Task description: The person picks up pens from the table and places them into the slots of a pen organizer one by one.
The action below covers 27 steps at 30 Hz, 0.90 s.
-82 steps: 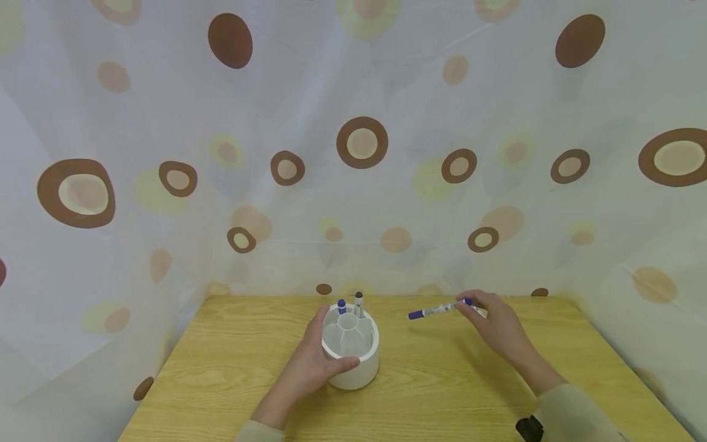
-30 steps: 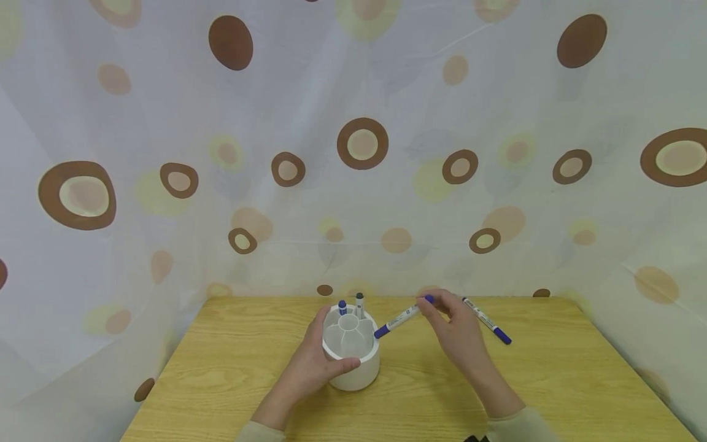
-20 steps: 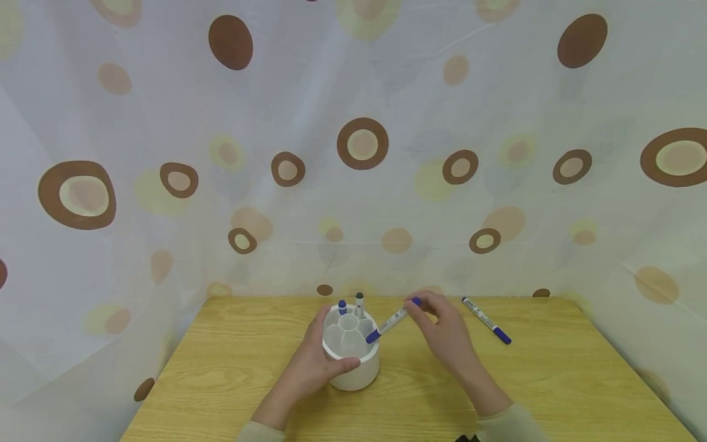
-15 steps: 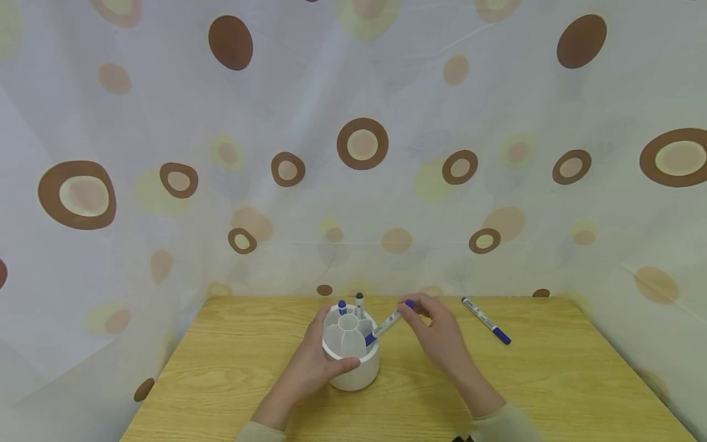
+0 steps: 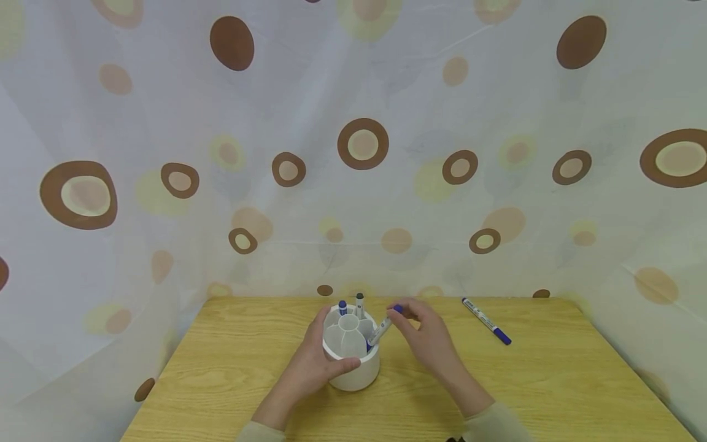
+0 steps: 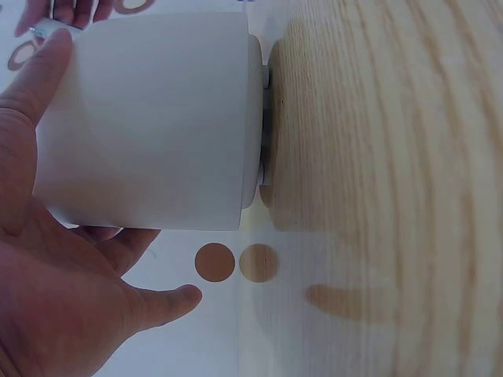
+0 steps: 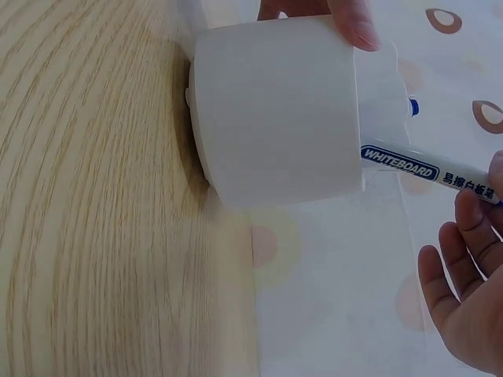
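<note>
A round white pen holder (image 5: 356,376) with several compartments stands on the table. My left hand (image 5: 312,363) grips it from the left, thumb across the near rim. Between the thumb and fingers of my right hand (image 5: 422,328), a whiteboard marker (image 5: 382,328) is pinched by its upper end. That marker slants, its blue-capped lower end inside the holder's right compartment. In the right wrist view, "WHITEBOARD" shows on its barrel (image 7: 401,162) just outside the rim. At the back of the holder stand a blue-capped marker (image 5: 342,308) and a black-capped marker (image 5: 360,305).
Another blue-capped whiteboard marker (image 5: 486,320) lies slanted on the wooden table (image 5: 552,368), right of my right hand. Behind the table hangs a white curtain (image 5: 309,258) with brown and yellow dots.
My right hand left one marker on the table at the right and carried the other leftward, lowering its capped end into the holder. The left hand and the holder have stayed in place.
</note>
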Each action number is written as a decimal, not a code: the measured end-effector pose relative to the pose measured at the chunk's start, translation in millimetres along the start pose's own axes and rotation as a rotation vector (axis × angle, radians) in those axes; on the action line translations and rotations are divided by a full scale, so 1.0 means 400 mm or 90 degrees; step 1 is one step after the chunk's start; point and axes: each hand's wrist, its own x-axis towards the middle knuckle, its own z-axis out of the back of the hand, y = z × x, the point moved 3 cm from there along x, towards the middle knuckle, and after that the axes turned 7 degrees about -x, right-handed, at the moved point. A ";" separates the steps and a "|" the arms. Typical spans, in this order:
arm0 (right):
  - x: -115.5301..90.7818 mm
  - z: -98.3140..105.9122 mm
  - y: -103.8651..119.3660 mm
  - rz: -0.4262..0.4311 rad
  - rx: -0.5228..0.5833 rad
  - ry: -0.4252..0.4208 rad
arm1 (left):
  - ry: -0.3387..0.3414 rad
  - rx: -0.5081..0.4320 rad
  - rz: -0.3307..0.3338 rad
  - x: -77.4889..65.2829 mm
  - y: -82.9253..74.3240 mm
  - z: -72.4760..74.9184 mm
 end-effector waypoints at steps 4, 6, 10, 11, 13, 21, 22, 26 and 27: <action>0.002 -0.011 0.000 -0.010 -0.001 0.015 | 0.001 0.000 -0.004 0.001 0.003 0.001; 0.003 -0.015 0.001 -0.012 0.001 0.021 | 0.002 0.000 -0.004 0.002 0.004 0.001; 0.005 -0.020 0.004 -0.015 0.002 0.031 | 0.001 -0.001 -0.003 0.003 0.004 0.002; 0.005 -0.020 0.005 -0.015 -0.001 0.032 | 0.000 -0.001 -0.002 0.004 0.004 0.002; 0.005 -0.019 0.007 -0.018 -0.002 0.035 | -0.001 0.002 -0.002 0.004 0.002 0.002; -0.002 -0.007 -0.007 -0.032 -0.021 0.033 | -0.002 0.008 -0.007 0.005 0.001 0.000; -0.003 -0.004 -0.010 -0.033 -0.022 0.033 | -0.001 0.006 -0.006 0.006 0.000 0.000; -0.007 0.005 -0.017 -0.035 -0.026 0.033 | -0.001 -0.002 0.001 0.005 -0.002 -0.001; -0.009 0.007 -0.019 -0.037 -0.027 0.033 | -0.002 -0.006 0.001 0.004 -0.004 -0.001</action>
